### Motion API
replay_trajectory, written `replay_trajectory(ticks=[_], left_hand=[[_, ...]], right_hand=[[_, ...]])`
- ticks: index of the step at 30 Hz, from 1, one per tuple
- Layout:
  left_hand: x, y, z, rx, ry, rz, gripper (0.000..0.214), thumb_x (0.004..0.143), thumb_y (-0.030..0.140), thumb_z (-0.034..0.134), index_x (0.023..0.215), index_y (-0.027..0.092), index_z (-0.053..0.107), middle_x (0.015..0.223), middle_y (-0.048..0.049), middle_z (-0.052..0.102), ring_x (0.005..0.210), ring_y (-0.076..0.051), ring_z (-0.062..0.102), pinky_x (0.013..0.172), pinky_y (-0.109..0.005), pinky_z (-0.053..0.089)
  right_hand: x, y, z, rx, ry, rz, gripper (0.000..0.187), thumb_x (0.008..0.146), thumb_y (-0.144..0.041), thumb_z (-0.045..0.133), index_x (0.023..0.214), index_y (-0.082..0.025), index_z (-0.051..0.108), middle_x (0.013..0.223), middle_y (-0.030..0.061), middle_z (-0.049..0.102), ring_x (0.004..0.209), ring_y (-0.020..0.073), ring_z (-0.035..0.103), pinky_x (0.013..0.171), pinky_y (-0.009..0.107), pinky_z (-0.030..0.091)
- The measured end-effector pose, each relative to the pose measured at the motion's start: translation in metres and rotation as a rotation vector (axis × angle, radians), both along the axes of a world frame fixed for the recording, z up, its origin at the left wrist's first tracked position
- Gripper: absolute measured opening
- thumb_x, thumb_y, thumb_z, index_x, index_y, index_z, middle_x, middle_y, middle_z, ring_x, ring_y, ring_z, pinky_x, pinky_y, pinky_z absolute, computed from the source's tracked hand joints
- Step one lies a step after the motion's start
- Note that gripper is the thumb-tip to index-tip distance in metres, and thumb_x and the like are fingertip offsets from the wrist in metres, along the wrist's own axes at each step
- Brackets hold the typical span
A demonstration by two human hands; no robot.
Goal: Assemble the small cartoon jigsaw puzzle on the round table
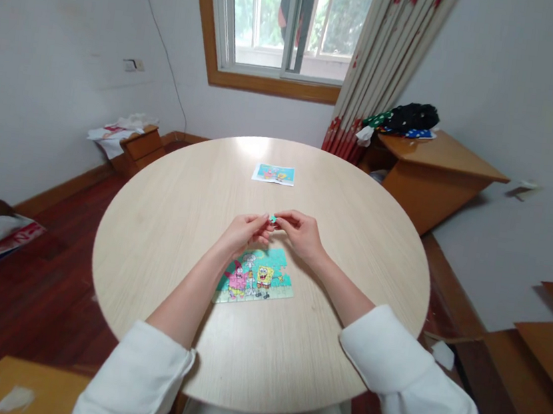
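Between the fingertips of both hands, just above the table, is a small teal jigsaw puzzle piece [273, 219]. My left hand [249, 232] pinches it from the left with thumb and fingers. From the other side, my right hand [302, 234] grips it between thumb and index finger. Below them lies a jigsaw puzzle [260, 275] with cartoon figures in pink and yellow on a teal background. Its right edge has a notched gap, and my left hand and forearm cover part of its upper left side.
A printed picture [274, 174] with similar figures lies farther back on the round wooden table [352, 243]. Beyond the table's right edge stands a wooden cabinet [443, 160] with cloths [411, 119] on top. A small wooden box [143, 147] with papers is at the back left.
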State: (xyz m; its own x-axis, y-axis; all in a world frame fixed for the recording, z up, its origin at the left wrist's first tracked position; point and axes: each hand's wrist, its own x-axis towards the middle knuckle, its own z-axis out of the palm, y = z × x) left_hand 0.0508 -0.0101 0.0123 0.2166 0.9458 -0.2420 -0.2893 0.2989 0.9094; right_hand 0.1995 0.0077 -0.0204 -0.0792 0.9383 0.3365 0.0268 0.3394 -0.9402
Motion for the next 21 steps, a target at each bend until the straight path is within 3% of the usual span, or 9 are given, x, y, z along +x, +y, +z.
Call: replay_trajectory(ticks=[8, 12, 16, 21], left_hand=[[-0.0023, 0.0030, -0.0045, 0.102, 0.130, 0.029, 0.017, 0.081, 0.011, 0.066, 0.065, 0.009, 0.061, 0.060, -0.0013, 0.063, 0.041, -0.004, 0.051, 0.042, -0.017, 0.044], [-0.0045, 0.0027, -0.0026, 0.155, 0.179, -0.008, 0.017, 0.078, 0.014, 0.068, 0.063, 0.010, 0.061, 0.059, -0.0008, 0.062, 0.041, -0.004, 0.051, 0.044, -0.018, 0.044], [-0.0044, 0.0009, -0.0005, 0.212, 0.231, -0.039, 0.015, 0.076, 0.013, 0.066, 0.062, 0.011, 0.061, 0.056, -0.0003, 0.061, 0.041, -0.006, 0.051, 0.046, -0.020, 0.044], [-0.0003, -0.0012, -0.0008, 0.263, 0.265, 0.016, 0.016, 0.077, 0.017, 0.065, 0.062, 0.012, 0.062, 0.048, 0.0032, 0.054, 0.040, -0.007, 0.050, 0.045, -0.019, 0.041]], right_hand=[[0.0008, -0.0035, 0.0046, -0.034, 0.048, 0.105, 0.027, 0.066, -0.033, 0.075, 0.087, -0.018, 0.066, 0.076, 0.0035, 0.072, 0.072, 0.0165, 0.068, 0.075, 0.035, 0.054], [0.0006, -0.0046, 0.0066, -0.064, 0.088, 0.083, 0.035, 0.065, -0.030, 0.075, 0.097, -0.019, 0.064, 0.072, 0.0008, 0.071, 0.068, 0.0154, 0.067, 0.072, 0.033, 0.053], [0.0010, -0.0024, 0.0080, -0.077, 0.097, 0.044, 0.036, 0.063, -0.031, 0.076, 0.094, -0.018, 0.065, 0.067, -0.0009, 0.069, 0.065, 0.0150, 0.065, 0.069, 0.033, 0.053], [0.0015, 0.0015, 0.0075, -0.092, 0.052, -0.005, 0.033, 0.068, -0.040, 0.071, 0.091, -0.016, 0.069, 0.071, 0.0034, 0.069, 0.066, 0.0151, 0.063, 0.067, 0.033, 0.052]])
